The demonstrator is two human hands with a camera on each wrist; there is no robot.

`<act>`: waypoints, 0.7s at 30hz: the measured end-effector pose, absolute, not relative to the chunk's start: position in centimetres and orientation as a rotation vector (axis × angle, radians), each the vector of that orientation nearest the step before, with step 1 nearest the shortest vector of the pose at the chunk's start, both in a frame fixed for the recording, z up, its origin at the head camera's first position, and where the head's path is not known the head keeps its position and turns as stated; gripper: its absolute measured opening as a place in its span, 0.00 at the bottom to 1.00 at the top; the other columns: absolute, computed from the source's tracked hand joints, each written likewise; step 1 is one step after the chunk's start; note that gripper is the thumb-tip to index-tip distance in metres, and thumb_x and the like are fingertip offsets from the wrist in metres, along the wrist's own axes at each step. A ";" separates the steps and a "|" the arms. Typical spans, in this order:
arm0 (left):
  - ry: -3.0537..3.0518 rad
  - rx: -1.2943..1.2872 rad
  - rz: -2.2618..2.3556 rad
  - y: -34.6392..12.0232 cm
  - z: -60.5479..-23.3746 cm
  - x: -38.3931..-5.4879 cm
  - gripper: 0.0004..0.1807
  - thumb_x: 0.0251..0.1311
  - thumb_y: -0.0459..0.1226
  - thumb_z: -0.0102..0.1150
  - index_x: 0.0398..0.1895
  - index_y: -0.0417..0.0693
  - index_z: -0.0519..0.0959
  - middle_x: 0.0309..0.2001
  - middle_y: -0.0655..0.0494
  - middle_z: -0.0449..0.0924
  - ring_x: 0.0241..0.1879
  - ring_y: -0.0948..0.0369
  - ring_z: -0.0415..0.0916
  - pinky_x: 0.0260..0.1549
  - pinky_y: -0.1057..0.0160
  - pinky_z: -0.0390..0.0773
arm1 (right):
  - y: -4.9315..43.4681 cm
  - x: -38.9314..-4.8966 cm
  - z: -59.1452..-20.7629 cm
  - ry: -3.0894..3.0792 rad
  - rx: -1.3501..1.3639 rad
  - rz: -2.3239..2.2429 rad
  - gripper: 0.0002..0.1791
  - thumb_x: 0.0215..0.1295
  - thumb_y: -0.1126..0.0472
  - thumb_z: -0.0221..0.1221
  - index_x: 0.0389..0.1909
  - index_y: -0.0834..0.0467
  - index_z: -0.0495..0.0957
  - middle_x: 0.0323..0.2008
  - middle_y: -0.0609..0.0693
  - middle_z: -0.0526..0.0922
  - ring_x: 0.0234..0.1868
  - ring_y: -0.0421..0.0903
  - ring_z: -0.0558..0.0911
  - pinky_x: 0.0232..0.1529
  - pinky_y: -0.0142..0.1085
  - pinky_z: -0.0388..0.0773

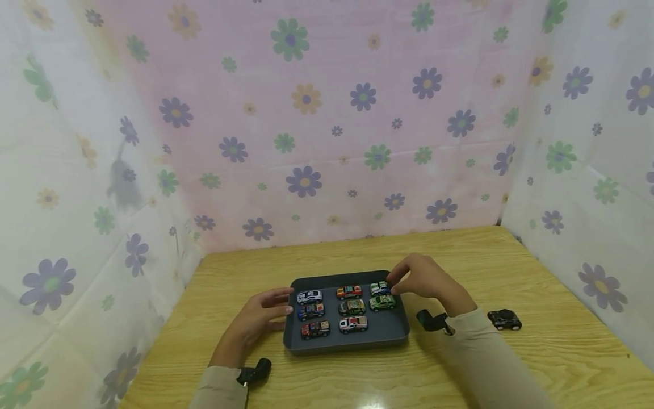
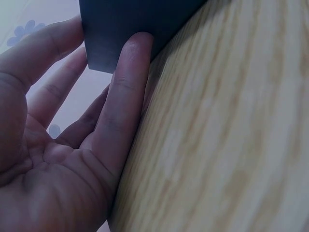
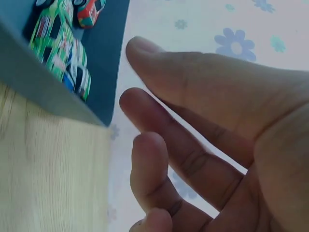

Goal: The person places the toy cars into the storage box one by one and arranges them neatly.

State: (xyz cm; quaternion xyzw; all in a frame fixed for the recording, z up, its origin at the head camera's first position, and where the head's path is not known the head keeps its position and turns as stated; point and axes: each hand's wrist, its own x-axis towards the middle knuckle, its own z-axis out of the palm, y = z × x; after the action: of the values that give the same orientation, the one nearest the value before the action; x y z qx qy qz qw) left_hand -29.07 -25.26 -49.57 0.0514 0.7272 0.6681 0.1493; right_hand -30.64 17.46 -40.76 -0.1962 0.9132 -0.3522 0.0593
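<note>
A dark grey rectangular tray (image 1: 380,332) holds several small toy cars in three columns. Three cars stand at the left, among them a white one (image 1: 309,297); three more fill the middle, with a red and white one (image 1: 353,324) nearest. At the right are a green car (image 1: 382,302) and a white, green and blue car (image 1: 380,288). My left hand (image 1: 252,321) touches the tray's left wall (image 2: 130,29) with extended fingers. By the far right corner, my right hand (image 1: 426,277) has its fingers loosely bent, with nothing between thumb and fingers in the right wrist view.
A black toy car (image 1: 504,319) stands on the wooden table (image 1: 557,352), right of the right forearm. Flower-patterned curtains (image 1: 327,142) enclose the table at the back and both sides. Each wrist wears a small black camera (image 1: 431,320).
</note>
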 end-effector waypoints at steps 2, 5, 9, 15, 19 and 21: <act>2.082 0.150 1.922 -25.3 -49.5 -29.1 0.36 0.64 0.36 0.71 0.75 0.45 0.70 0.73 0.35 0.67 0.59 0.50 0.80 0.51 0.47 0.87 | 18.0 -30.6 -40.7 2.775 -0.597 -1.062 0.12 0.59 0.61 0.75 0.44 0.56 0.90 0.45 0.49 0.90 0.54 0.57 0.84 0.47 0.50 0.86; 2.078 0.144 1.922 -25.3 -49.5 -29.1 0.36 0.64 0.36 0.72 0.75 0.46 0.70 0.73 0.36 0.67 0.59 0.51 0.81 0.51 0.48 0.87 | 18.8 -30.6 -40.8 2.785 -0.605 -1.067 0.13 0.61 0.60 0.74 0.46 0.56 0.90 0.44 0.49 0.90 0.52 0.57 0.85 0.45 0.48 0.86; 2.087 0.139 1.920 -25.3 -49.5 -29.0 0.36 0.63 0.36 0.72 0.75 0.46 0.71 0.73 0.36 0.67 0.59 0.51 0.81 0.51 0.48 0.87 | 20.0 -30.4 -40.7 2.796 -0.613 -1.077 0.13 0.62 0.58 0.73 0.47 0.56 0.90 0.43 0.48 0.90 0.47 0.52 0.85 0.42 0.44 0.85; 2.086 0.138 1.923 -25.3 -49.5 -29.1 0.37 0.63 0.37 0.73 0.75 0.46 0.71 0.73 0.37 0.68 0.59 0.50 0.81 0.51 0.47 0.87 | 22.0 -30.0 -40.6 2.809 -0.624 -1.077 0.13 0.63 0.54 0.73 0.47 0.51 0.89 0.45 0.48 0.89 0.44 0.46 0.86 0.39 0.40 0.84; 2.082 0.138 1.927 -25.3 -49.6 -29.1 0.36 0.63 0.37 0.72 0.75 0.45 0.70 0.73 0.36 0.68 0.59 0.50 0.81 0.51 0.47 0.87 | 23.3 -29.6 -40.6 2.812 -0.604 -1.071 0.14 0.64 0.53 0.73 0.49 0.50 0.89 0.46 0.49 0.89 0.44 0.46 0.86 0.40 0.40 0.85; 2.082 0.137 1.928 -25.3 -49.6 -29.1 0.36 0.64 0.36 0.72 0.75 0.45 0.70 0.73 0.36 0.68 0.59 0.50 0.81 0.51 0.47 0.87 | 23.9 -29.3 -40.6 2.815 -0.584 -1.071 0.14 0.64 0.53 0.72 0.49 0.50 0.89 0.46 0.50 0.89 0.44 0.47 0.86 0.40 0.40 0.85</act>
State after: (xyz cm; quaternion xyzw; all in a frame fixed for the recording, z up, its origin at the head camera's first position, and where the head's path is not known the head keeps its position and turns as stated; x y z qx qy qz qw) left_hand -29.07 -25.32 -49.64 0.0477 0.7246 0.6710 0.1496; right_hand -29.33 23.90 -40.58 -0.1901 0.9170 -0.3487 0.0368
